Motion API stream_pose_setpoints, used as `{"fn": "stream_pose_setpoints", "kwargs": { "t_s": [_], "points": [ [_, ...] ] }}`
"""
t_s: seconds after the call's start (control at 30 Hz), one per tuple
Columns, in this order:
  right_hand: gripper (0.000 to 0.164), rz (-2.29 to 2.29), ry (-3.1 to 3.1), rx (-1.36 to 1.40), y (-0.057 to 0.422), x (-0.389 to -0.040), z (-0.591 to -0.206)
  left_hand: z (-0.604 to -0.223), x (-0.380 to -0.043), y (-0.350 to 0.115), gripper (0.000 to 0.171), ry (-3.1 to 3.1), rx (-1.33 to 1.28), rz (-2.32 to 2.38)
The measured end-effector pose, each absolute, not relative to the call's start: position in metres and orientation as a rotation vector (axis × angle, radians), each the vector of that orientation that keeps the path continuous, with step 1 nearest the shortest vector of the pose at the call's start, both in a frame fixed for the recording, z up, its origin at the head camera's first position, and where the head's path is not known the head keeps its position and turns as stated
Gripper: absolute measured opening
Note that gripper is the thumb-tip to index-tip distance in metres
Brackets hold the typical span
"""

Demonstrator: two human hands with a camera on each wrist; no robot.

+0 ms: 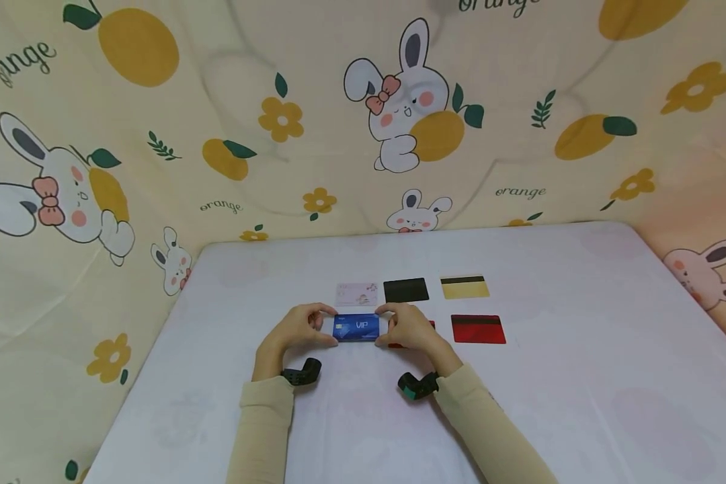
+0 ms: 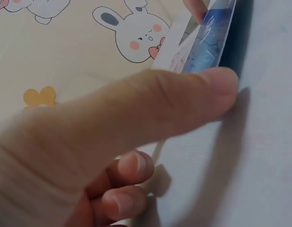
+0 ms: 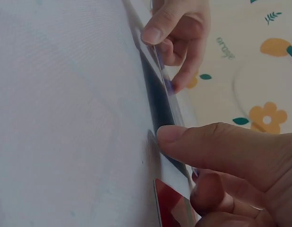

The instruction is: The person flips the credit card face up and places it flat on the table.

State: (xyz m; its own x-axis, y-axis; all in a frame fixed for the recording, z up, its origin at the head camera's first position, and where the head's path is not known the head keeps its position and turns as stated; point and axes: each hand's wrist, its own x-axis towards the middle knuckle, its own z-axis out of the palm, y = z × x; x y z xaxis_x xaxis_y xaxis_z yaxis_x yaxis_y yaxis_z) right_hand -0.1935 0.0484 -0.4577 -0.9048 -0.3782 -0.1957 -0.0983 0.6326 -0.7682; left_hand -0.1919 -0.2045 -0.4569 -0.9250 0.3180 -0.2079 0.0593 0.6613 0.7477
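Note:
A blue card (image 1: pixel 355 327) printed "VIP" is held by its two short ends between my hands, just over the white table. My left hand (image 1: pixel 299 329) pinches its left end with thumb and index finger, the other fingers curled behind. On the opposite end, my right hand (image 1: pixel 410 327) grips it in the same way. Seen edge-on in the right wrist view, the blue card (image 3: pixel 172 94) casts a dark shadow on the cloth below. Partly covered by my right hand lies a red card (image 3: pixel 170 203).
Behind the hands lie a pale pink card (image 1: pixel 357 294), a black card (image 1: pixel 406 290) and a gold card (image 1: pixel 464 289) with a black stripe. Another red card (image 1: pixel 478 331) with a dark stripe lies to the right. Patterned cloth (image 1: pixel 314 67) hangs behind the white table (image 1: pixel 581 403).

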Motion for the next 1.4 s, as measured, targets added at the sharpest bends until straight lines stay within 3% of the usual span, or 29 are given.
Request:
{"fn": "stream_pose_setpoints", "kwargs": {
  "t_s": [1.4],
  "points": [
    [0.051,-1.055,2.627,-0.327,0.0425,-0.1921,-0.4581,-0.4602,-0.1920,-0.2032,0.056,2.544,0.244,1.160]
  ]
}}
